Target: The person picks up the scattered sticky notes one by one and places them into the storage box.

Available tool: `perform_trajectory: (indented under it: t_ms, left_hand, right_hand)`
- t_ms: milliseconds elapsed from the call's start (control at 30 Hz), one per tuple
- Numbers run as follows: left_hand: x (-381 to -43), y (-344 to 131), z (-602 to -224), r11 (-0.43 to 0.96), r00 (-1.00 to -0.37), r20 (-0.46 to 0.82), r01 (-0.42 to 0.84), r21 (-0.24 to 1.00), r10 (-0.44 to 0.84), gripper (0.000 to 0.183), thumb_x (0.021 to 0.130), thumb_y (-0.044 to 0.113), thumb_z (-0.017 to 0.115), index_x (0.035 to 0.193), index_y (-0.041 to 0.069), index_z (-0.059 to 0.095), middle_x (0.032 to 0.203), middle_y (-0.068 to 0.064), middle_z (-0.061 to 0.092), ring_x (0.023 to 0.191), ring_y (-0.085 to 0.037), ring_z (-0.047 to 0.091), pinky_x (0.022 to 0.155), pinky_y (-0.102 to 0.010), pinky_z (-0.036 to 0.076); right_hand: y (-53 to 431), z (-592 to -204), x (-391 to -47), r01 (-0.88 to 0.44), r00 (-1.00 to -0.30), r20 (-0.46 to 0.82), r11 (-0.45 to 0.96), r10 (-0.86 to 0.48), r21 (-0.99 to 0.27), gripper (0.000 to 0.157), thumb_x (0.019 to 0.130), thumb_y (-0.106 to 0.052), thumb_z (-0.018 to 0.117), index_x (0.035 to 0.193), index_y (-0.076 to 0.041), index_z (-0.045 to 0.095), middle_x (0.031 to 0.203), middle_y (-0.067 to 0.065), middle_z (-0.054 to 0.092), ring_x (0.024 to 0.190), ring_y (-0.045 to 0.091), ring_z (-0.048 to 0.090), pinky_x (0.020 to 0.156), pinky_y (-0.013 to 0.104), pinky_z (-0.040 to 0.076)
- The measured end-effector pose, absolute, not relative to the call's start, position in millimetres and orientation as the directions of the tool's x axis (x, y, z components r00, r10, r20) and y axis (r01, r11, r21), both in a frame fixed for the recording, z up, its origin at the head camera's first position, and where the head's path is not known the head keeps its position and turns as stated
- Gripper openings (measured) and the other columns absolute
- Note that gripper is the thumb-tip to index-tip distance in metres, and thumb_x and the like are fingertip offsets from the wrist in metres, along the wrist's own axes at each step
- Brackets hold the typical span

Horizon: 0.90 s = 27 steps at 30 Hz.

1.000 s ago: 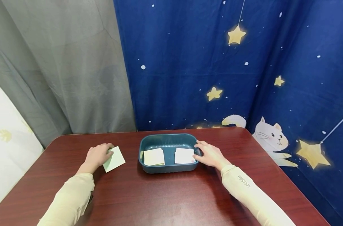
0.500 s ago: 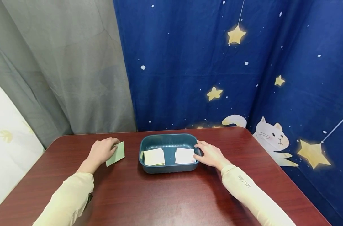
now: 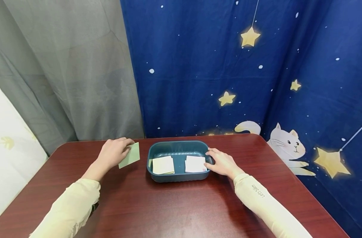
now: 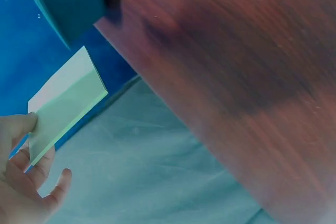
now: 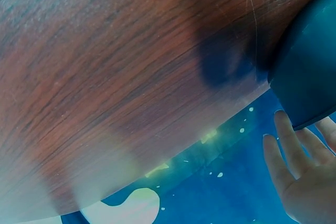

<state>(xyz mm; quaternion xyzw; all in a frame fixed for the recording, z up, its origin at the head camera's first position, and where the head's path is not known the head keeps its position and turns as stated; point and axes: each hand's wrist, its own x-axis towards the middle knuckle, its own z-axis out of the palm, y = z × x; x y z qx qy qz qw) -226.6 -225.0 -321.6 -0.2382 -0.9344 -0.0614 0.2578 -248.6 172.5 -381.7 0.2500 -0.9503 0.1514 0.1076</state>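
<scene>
My left hand [image 3: 115, 152] pinches a pale green sticky-note pad [image 3: 131, 156] just above the table, left of a dark teal plastic bin [image 3: 177, 178]. The left wrist view has the pad [image 4: 68, 103] tilted, thumb on one face and fingers behind it. At the bin's right end my right hand [image 3: 222, 162] holds the rim, its thumb and fingertips reaching over the edge. Part of that hand [image 5: 310, 182] shows beside the bin wall [image 5: 310, 61] in the right wrist view. Inside the bin lie a cream-yellow pad [image 3: 163, 165] on the left and a white pad [image 3: 195, 164] on the right.
The reddish-brown wooden table [image 3: 175, 211] has its back edge just behind the bin. A grey curtain [image 3: 94, 82] and a blue star-patterned curtain [image 3: 193, 82] hang behind it.
My left hand has lifted the green pad off the table, tipping it up and carrying it right and back, closer to the bin. The right hand and the bin have stayed put.
</scene>
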Motion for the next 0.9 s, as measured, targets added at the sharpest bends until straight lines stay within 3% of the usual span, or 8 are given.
perform_trajectory:
  t_ms: [233, 567, 900]
  left_hand:
    - [-226.8, -211.6, -313.9, 0.857, -0.717, 0.543, 0.515, -0.01, 0.437, 0.017, 0.078, 0.002, 0.057, 0.09, 0.01, 0.067, 0.08, -0.001, 0.063, 0.062, -0.016, 0.056, 0.048, -0.032, 0.036]
    - [-230.5, -193.3, -305.8, 0.823, -0.664, 0.574, 0.567, -0.032, 0.479, 0.017, 0.078, 0.002, 0.057, 0.089, 0.009, 0.067, 0.079, -0.001, 0.063, 0.062, -0.015, 0.056, 0.047, -0.031, 0.037]
    - [-233.6, -177.2, -306.9, 0.799, -0.65, 0.558, 0.6, -0.039, 0.515, 0.018, 0.078, 0.003, 0.057, 0.091, 0.01, 0.067, 0.081, -0.001, 0.063, 0.063, -0.016, 0.057, 0.048, -0.031, 0.037]
  right_hand:
    - [171.9, -380.9, -248.2, -0.507, -0.853, 0.277, 0.83, -0.443, -0.235, 0.047, 0.076, -0.037, 0.064, 0.113, -0.007, 0.059, 0.124, 0.01, 0.048, 0.103, 0.028, 0.052, 0.075, 0.048, 0.043]
    - [171.8, -380.6, -248.7, -0.504, -0.854, 0.276, 0.831, -0.44, -0.236, 0.047, 0.076, -0.037, 0.064, 0.113, -0.008, 0.059, 0.124, 0.01, 0.048, 0.103, 0.027, 0.052, 0.075, 0.048, 0.043]
    - [172.0, -381.1, -247.8, -0.505, -0.855, 0.273, 0.829, -0.441, -0.241, 0.048, 0.076, -0.037, 0.064, 0.113, -0.006, 0.058, 0.124, 0.011, 0.048, 0.103, 0.027, 0.052, 0.077, 0.047, 0.043]
